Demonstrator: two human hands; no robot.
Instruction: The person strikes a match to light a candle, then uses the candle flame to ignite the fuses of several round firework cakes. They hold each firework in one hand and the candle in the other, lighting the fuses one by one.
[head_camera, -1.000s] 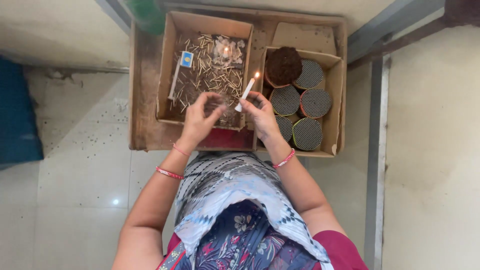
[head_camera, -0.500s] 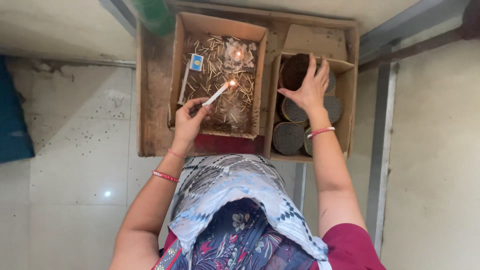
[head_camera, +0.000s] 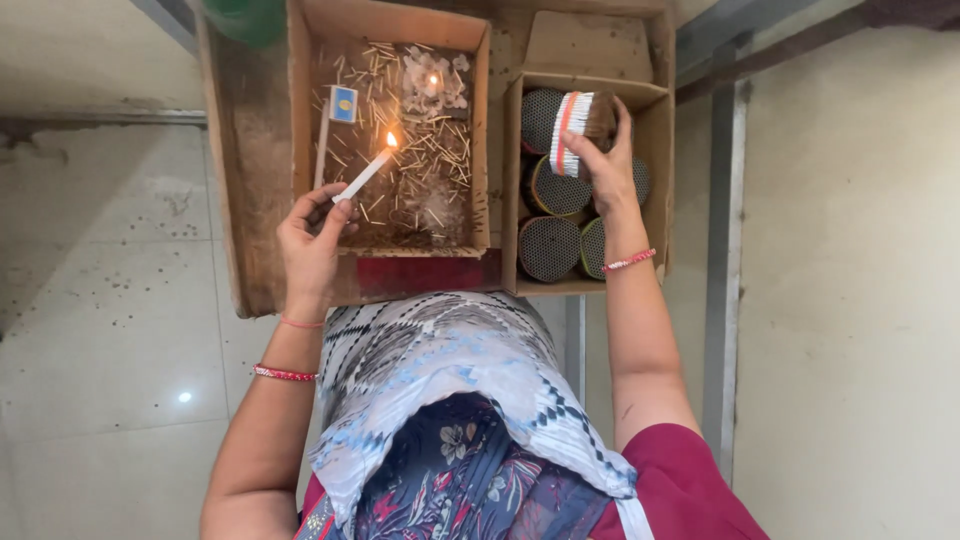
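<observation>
Nearest to me is the person's lap, covered in a patterned grey-and-white cloth (head_camera: 450, 370) over a floral dress, with both forearms reaching away from it toward a low wooden tray (head_camera: 225, 200) on the pale tiled floor. The left wrist wears a red bangle, and the left hand (head_camera: 312, 245) sits at the near edge of the left cardboard box (head_camera: 300, 120), its fingers and thumb pinched closed around the lower end of a thin white candle (head_camera: 362, 175). The candle slants up and to the right over the box, its small flame burning at the far tip. Below it the box floor is strewn with loose matchsticks (head_camera: 420, 180), and a little blue matchbox (head_camera: 343, 103) lies toward the far left of that box; another small flame glows among pale scraps at the far side. To the right, the right arm, also with a thin red bangle at the wrist, stretches further out over the second cardboard box (head_camera: 655, 180). The right hand (head_camera: 610, 165) has its fingers curled shut around a round bundle of sticks (head_camera: 575, 130) banded in white and orange, lifted just above the other round bundles (head_camera: 548, 245) that stand packed side by side in that box, their dark ends facing up. At the far left edge of the tray a green object (head_camera: 245, 18) is only partly in view
</observation>
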